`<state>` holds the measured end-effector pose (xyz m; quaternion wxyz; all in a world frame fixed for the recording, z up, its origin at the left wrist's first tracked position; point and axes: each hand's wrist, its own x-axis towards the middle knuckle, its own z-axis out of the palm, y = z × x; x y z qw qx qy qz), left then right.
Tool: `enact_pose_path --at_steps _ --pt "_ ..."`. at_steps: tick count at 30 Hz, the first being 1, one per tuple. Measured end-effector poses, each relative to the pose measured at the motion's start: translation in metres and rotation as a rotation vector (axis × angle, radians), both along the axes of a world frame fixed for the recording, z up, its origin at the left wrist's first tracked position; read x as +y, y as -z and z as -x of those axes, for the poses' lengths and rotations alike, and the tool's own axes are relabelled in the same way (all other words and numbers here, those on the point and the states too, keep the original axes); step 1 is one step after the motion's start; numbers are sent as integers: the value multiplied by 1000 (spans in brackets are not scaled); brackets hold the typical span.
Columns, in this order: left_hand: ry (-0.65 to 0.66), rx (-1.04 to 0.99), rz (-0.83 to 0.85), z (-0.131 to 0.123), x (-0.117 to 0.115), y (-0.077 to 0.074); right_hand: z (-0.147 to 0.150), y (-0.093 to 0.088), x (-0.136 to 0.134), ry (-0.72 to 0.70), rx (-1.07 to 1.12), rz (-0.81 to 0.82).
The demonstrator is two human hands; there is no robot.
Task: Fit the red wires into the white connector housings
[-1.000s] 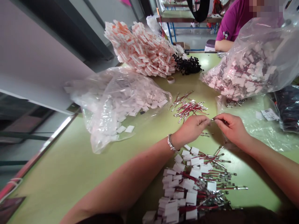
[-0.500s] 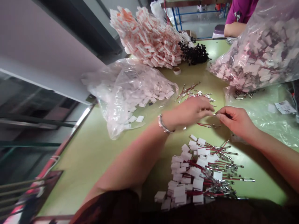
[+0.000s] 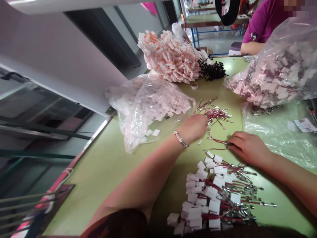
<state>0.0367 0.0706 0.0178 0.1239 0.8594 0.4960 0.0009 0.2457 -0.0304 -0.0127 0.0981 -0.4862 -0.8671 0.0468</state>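
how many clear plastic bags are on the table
3: a bag of white pieces left of the left hand, a bulging bag of tagged wires far right, a flat bag just nearer. Others may lie off-frame.

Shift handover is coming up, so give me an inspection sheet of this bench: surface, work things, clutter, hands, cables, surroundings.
Surface: green table, with a metal edge strip on the left.
Job's things: loose red wires in a small heap; single red wire lying apart; pile of tagged wires nearest the person.
Clutter: clear bag of white tags; pink-and-white stack; black bundle; tape roll; bag of tagged wires.
Grippers: left hand at the heap's edge, fingertips hidden; right hand touching the single red wire's end.
Cables: nothing seen apart from the work wires.
Surroundings: co-worker's magenta shirt at the far end; more tables behind.
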Motion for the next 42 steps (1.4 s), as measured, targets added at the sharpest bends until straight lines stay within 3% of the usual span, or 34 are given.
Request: enact_pose_path --at_steps 9,15,19,22,26,29,32,34,37,42 --pt "34 -100 8 16 22 9 -3 2 7 152 -89 -13" --pt "-18 -138 -34 29 24 -18 0 3 5 137 -111 -27" --pt "-59 -337 19 19 16 -28 -5 -5 4 118 -58 -54" --pt "-32 -480 45 -2 4 -19 -26 -14 18 258 40 -92" --pt "246 -384 30 -32 -15 2 -71 -13 46 541 -17 -161" --pt "301 -221 17 -38 -21 11 -93 -3 60 554 -52 -122" --pt "339 -184 111 -32 -21 11 -94 1 61 548 -102 -95" --pt "294 -266 166 -27 -21 8 -86 -3 56 572 -115 -106" --pt "125 -490 292 -26 -21 5 -67 -14 44 586 25 -114" --pt "0 -790 581 -35 -27 7 -26 -17 24 348 472 28"
